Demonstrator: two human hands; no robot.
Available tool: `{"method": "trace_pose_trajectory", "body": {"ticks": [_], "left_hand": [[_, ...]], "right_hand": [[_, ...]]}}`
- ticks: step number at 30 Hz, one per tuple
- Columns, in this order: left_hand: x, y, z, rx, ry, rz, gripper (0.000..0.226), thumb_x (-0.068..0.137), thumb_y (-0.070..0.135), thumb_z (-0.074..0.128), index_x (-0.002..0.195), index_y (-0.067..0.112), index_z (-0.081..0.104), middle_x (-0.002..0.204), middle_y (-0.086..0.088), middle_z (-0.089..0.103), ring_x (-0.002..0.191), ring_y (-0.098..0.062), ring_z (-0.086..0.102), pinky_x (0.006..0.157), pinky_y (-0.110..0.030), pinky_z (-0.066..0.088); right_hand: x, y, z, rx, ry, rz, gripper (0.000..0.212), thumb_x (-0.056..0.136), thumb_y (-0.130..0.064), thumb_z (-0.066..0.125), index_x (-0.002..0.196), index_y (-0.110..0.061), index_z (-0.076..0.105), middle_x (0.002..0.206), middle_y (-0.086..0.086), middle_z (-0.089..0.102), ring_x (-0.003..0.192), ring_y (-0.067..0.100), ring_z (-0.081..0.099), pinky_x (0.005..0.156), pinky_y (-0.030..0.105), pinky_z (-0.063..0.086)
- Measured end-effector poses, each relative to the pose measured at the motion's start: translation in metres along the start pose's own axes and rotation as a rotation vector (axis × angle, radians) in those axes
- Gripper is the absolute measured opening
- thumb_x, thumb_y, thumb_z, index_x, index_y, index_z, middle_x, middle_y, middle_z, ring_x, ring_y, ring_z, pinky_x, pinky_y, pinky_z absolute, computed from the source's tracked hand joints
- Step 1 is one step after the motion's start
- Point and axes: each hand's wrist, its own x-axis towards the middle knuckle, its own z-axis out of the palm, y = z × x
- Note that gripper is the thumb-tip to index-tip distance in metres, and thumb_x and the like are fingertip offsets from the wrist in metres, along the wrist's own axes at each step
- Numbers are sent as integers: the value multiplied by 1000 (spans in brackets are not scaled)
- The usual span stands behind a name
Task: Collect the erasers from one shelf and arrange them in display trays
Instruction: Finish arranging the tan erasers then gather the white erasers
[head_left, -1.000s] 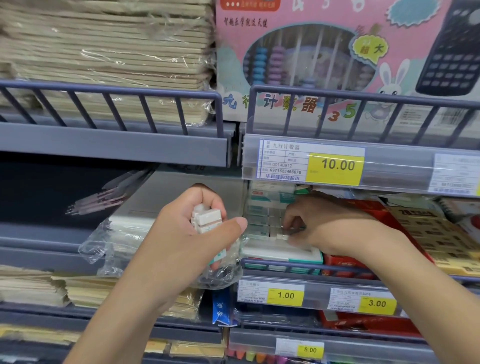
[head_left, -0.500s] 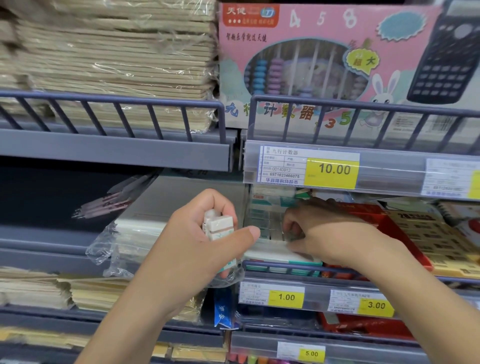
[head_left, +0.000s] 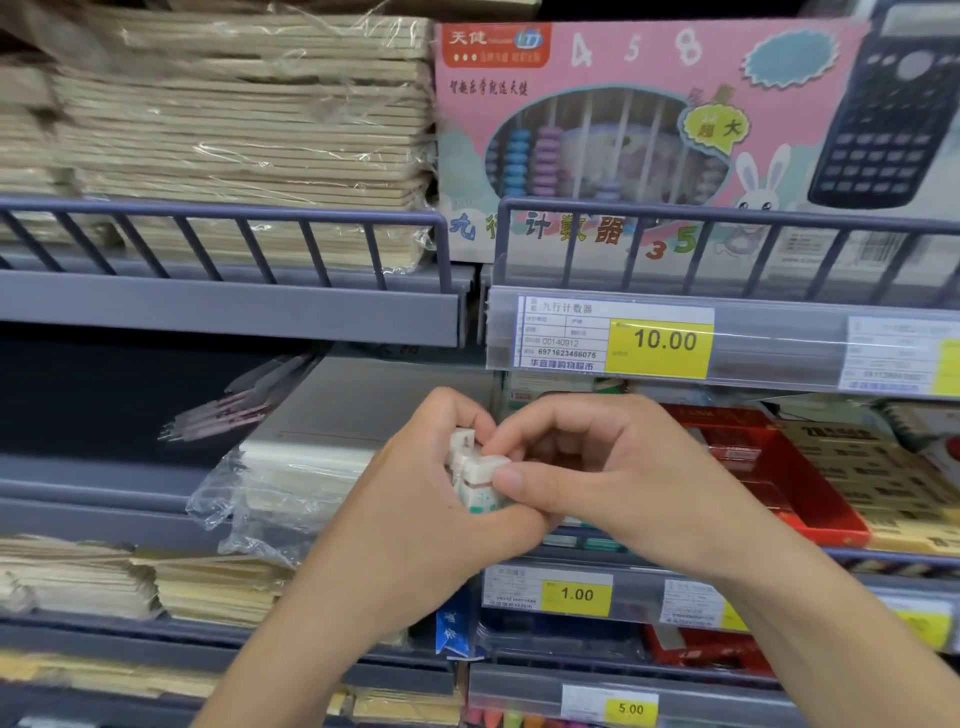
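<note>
Head view of a shop shelf. The left hand (head_left: 415, 499) is curled round a small stack of white erasers (head_left: 475, 470), fingers behind and thumb below, holding it in front of the shelf edge. The right hand (head_left: 597, 467) meets it from the right, pinching the front eraser of the stack between thumb and bent forefinger (the other fingers are curled above). Both hands hide the eraser tray behind them; only a teal strip (head_left: 587, 543) of it shows below the right wrist. Just below sits a yellow price tag (head_left: 576, 595) reading 1.00. To the right lies a red tray (head_left: 810, 499) of tan packets; to the left, a clear plastic bag (head_left: 260, 499). On the shelf above stand a pink abacus box (head_left: 623, 130) and wrapped notebooks (head_left: 244, 130).
</note>
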Motion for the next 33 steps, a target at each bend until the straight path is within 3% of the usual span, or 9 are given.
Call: {"method": "trace_pose_trajectory", "body": {"ticks": [5,7,10,16,20,23,26,30,33], "left_hand": [[-4,2,-6,-136,-15,-31,57,56,53,94,90,32,54,68,1,67,54,-18,53,48,-37,46],[-6,2,-8,-252,-21,-40,52,61,49,93,89,27,55,64,-4,65,47,-19,49,44,-30,43],[-9,3,-9,-373,-1,-39,38,70,39,88,87,21,60,59,-6,60,43,-17,45,42,-22,40],[-9,4,-6,-372,5,-84,27,75,36,86,82,19,66,57,-9,59,45,-16,46,42,-21,39],[-6,6,-4,-391,36,-108,34,77,37,92,82,18,64,56,-8,56,45,-14,46,40,-21,37],[-5,4,-6,-413,88,-155,23,82,32,79,85,18,61,55,-9,50,42,-13,41,38,-22,34],[-5,2,-11,-442,102,-202,11,85,20,72,86,21,61,56,-7,45,41,-11,37,37,-22,30],[-5,1,-15,-457,97,-226,11,88,13,67,87,23,62,58,-4,46,42,-8,38,37,-21,28],[-5,0,-16,-441,88,-224,15,92,10,65,86,24,62,57,-4,47,43,-9,39,36,-22,28]], "right_hand": [[-2,3,-3,217,15,40,3,88,-13,73,88,-10,74,86,10,71,77,20,65,75,32,55],[-6,4,-7,348,45,60,9,88,-11,69,84,-14,76,84,16,70,72,23,65,74,34,56],[-10,12,-10,463,41,73,18,89,-4,65,105,2,62,87,20,69,74,27,67,71,32,56],[-19,20,-21,-143,42,-81,38,86,-15,75,121,-29,68,107,-2,70,94,22,67,83,37,56],[-20,19,-26,-205,71,-94,31,82,-31,80,112,-32,73,90,-1,69,80,16,64,73,28,53],[-19,23,-41,-369,176,29,25,81,-48,77,105,-46,71,70,-10,66,61,8,58,59,20,44],[-15,31,-53,-652,274,121,20,82,-51,74,100,-50,65,77,-15,64,66,5,58,62,23,45],[-7,37,-49,-815,138,170,16,84,-49,70,97,-46,62,90,-31,60,82,-8,57,66,8,42],[3,41,-42,-832,35,165,16,83,-53,67,96,-45,62,92,-28,63,80,-3,62,65,15,51]]}}
